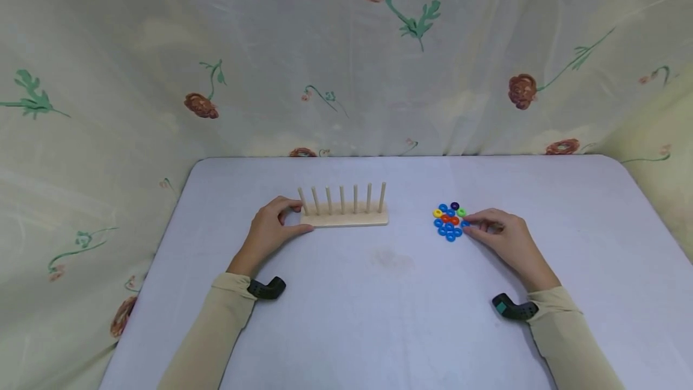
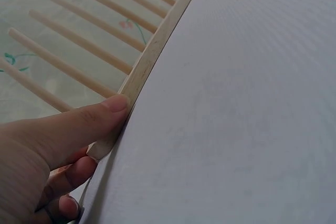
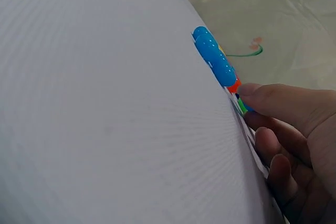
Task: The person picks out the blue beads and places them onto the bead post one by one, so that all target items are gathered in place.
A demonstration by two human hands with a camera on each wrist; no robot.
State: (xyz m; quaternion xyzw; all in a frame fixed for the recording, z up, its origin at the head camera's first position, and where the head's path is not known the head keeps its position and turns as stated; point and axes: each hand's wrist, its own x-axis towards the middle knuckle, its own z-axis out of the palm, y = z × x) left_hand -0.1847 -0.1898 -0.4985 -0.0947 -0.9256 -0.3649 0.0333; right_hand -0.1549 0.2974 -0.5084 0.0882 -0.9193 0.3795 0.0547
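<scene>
My left hand (image 1: 269, 225) grips the left end of a wooden peg stand (image 1: 346, 220), a flat pale base with a row of several upright pegs. In the left wrist view the thumb (image 2: 100, 116) lies along the front edge of the base, and the other fingers curl at its end. On the right, a cluster of small rings (image 1: 449, 227) lies on the table, mostly blue, with red, yellow, green and dark purple among them. At the cluster's right side my right hand (image 1: 500, 236) pinches a blue ring (image 1: 465, 224) between thumb and fingertips, which partly hide it.
Both things stand on a table with a white cloth (image 1: 379, 306), the stand left of the rings. A faint brownish stain (image 1: 391, 259) marks the cloth between the hands. Behind the table's far edge hangs a flowered curtain (image 1: 346, 65).
</scene>
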